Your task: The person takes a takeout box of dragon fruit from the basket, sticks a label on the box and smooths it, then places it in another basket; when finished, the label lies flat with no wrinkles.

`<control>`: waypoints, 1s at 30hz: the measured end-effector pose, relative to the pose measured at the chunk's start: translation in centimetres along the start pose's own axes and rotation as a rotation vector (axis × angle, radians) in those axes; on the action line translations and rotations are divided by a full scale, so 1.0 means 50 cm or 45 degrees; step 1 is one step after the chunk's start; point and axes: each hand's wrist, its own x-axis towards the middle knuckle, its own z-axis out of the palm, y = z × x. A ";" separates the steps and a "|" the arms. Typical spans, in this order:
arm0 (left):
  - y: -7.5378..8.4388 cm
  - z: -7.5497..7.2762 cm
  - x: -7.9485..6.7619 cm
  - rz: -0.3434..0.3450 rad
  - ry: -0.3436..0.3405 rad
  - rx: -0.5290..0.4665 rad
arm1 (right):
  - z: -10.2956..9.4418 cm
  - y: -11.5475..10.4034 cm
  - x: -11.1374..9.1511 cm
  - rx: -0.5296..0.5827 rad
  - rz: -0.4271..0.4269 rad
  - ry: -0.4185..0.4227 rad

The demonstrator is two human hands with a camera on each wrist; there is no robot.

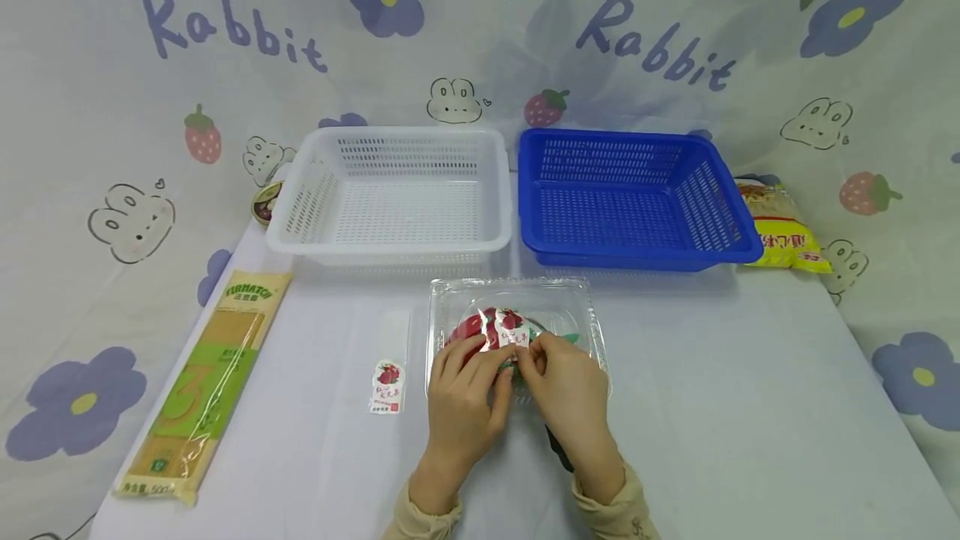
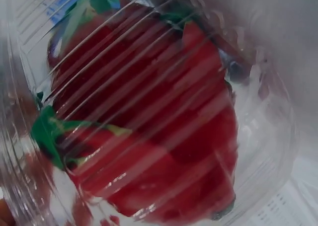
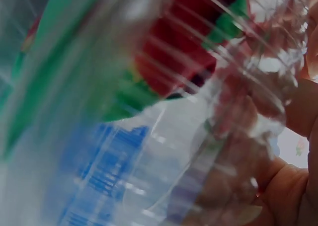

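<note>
A clear plastic clamshell box point(image 1: 592, 311) lies on the table in front of me, with red, green-tipped dragon fruit point(image 2: 149, 116) inside. On its lid is a white sticker label point(image 1: 512, 330) printed with red fruit. My right hand point(image 1: 570, 382) pinches the label's lower edge between thumb and forefinger. The left hand point(image 1: 465, 398) rests on the lid with its fingers spread, the forefinger tip at the same edge of the label. Through the clear plastic, the right wrist view shows the right hand's fingers point(image 3: 293, 186) beside the box wall.
Left of the box lies a backing strip point(image 1: 387, 386) bearing a similar label. A noodle packet point(image 1: 206, 382) is at the far left. Behind stand a white basket point(image 1: 390, 250) and a blue basket point(image 1: 637, 258); a yellow bag point(image 1: 787, 232) and a small tin point(image 1: 266, 202) sit beside them.
</note>
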 end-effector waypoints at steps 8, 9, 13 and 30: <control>0.001 0.004 0.000 -0.040 0.055 0.035 | 0.006 -0.002 -0.003 -0.040 -0.045 0.085; 0.001 0.004 0.000 -0.042 0.059 0.035 | 0.006 -0.003 -0.002 -0.040 -0.047 0.090; 0.002 0.004 0.000 -0.057 0.057 0.030 | 0.008 -0.003 -0.003 -0.035 -0.028 0.088; -0.002 0.007 -0.005 -0.082 0.038 0.093 | 0.005 0.039 -0.013 -0.013 -0.149 0.187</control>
